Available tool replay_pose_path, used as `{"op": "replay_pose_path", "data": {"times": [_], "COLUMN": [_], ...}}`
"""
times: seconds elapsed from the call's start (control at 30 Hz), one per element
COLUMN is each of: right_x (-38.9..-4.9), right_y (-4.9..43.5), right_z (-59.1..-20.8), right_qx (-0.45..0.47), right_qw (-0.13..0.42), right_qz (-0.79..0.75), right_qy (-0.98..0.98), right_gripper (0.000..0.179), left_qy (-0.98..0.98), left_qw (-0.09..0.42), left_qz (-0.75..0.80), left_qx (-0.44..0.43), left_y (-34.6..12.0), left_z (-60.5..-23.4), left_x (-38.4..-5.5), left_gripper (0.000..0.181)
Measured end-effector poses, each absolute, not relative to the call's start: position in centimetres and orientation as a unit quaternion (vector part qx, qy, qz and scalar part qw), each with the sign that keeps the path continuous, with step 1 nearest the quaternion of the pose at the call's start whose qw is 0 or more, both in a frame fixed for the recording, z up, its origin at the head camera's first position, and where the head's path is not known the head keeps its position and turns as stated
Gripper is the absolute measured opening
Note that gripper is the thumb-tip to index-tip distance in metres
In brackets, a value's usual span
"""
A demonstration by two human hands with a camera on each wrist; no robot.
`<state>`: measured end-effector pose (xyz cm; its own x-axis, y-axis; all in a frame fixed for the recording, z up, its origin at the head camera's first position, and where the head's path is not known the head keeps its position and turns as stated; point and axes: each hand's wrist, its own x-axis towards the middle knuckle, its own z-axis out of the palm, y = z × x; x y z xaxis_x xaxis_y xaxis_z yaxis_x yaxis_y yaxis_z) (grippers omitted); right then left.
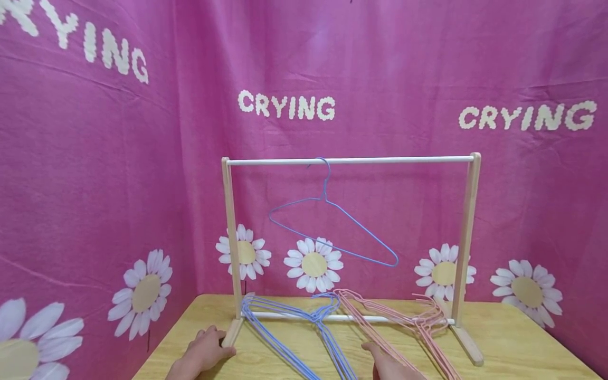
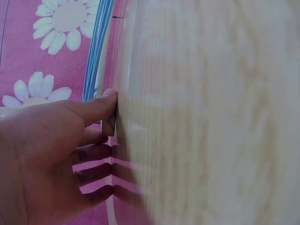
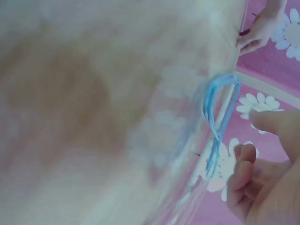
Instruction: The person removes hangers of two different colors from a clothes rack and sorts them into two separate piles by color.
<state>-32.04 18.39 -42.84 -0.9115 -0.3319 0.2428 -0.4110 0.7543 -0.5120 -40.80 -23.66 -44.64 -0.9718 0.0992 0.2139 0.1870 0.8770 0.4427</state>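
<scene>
A small clothes rack [image 1: 467,237] has wooden posts and white rails. One blue hanger [image 1: 324,196] hangs by its hook from the top rail, left of the middle. My left hand [image 1: 201,351] holds the rack's left wooden foot [image 1: 231,333] near its front end; in the left wrist view the thumb and index finger are on either side of it. My right hand [image 1: 391,365] is low at the front, overlapping the pink hangers [image 1: 421,323] in the head view. In the right wrist view its fingers curl loosely around nothing. A stack of blue hangers [image 1: 315,317] leans on the lower rail.
The pink hangers also lean on the lower rail, right of the blue stack. Everything stands on a light wooden table [image 1: 513,338]. Pink cloth [image 1: 380,63] with daisies and lettering hangs close behind and along the left side.
</scene>
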Motion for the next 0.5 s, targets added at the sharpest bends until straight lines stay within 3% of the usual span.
{"op": "replay_pose_path", "data": {"times": [0.27,0.37,0.5], "right_x": [-31.2,-31.9,-33.1], "right_y": [17.4,18.3,19.5], "right_z": [-40.4,-39.5,-37.9], "right_qx": [0.094,0.095,0.093], "right_qw": [0.387,0.452,0.499], "right_qz": [0.154,0.143,0.149], "right_qy": [-0.904,-0.875,-0.849], "right_gripper": [0.07,0.072,0.077], "left_qy": [-0.966,-0.967,-0.968], "left_qw": [0.093,0.092,0.088], "left_qz": [-0.23,-0.225,-0.224], "left_qx": [-0.07,-0.07,-0.071], "left_y": [-23.7,-23.6,-23.7], "left_z": [-44.6,-44.5,-44.3], "left_x": [-40.8,-40.8,-40.7], "left_gripper": [0.049,0.05,0.05]}}
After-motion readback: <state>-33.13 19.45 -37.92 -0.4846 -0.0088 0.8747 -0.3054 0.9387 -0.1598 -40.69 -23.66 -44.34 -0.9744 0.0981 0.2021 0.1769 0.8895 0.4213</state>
